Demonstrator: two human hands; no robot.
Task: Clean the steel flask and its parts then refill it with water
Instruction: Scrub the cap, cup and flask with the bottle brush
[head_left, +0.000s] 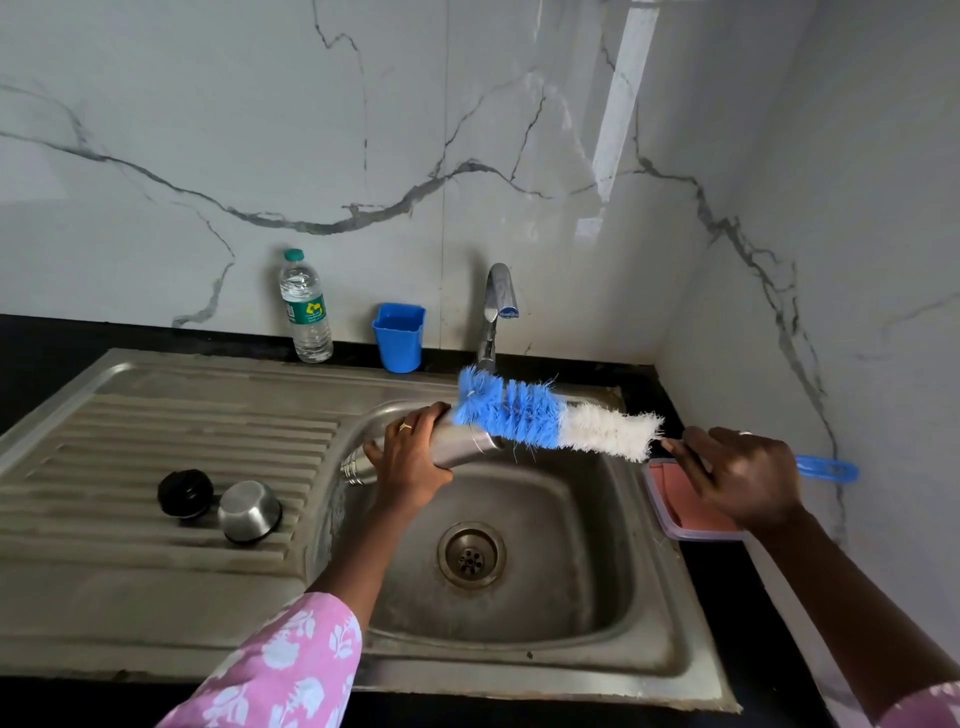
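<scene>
**Steel flask and brush held over the sink**

Steel shows between the fingers of the left hand (410, 457), which wraps round the middle of the flask (467, 444) from above, fingers curled over the far side and thumb on the near side. The flask lies tilted over the sink (545, 525) basin, one end poking out left of the hand, the other pointing up and right toward the brush (550, 421).

The right hand (743, 475) grips the brush by its handle, fingers closed round it just behind the white bristles; the blue handle end sticks out to the right of the hand. The blue bristle tip lies against the flask's upper end, beside the left fingertips; whether it has gone inside cannot be told.

On the ribbed drainboard (156, 447), well to the left of the flask, sit a black stopper (185, 492) and, just beside it, a steel cap (249, 512), upside down. A tap (496, 312) stands behind the basin, with a blue cup (399, 338) and a plastic bottle (306, 306) by the wall. A pink-lidded box (680, 499) lies under the right hand.
</scene>
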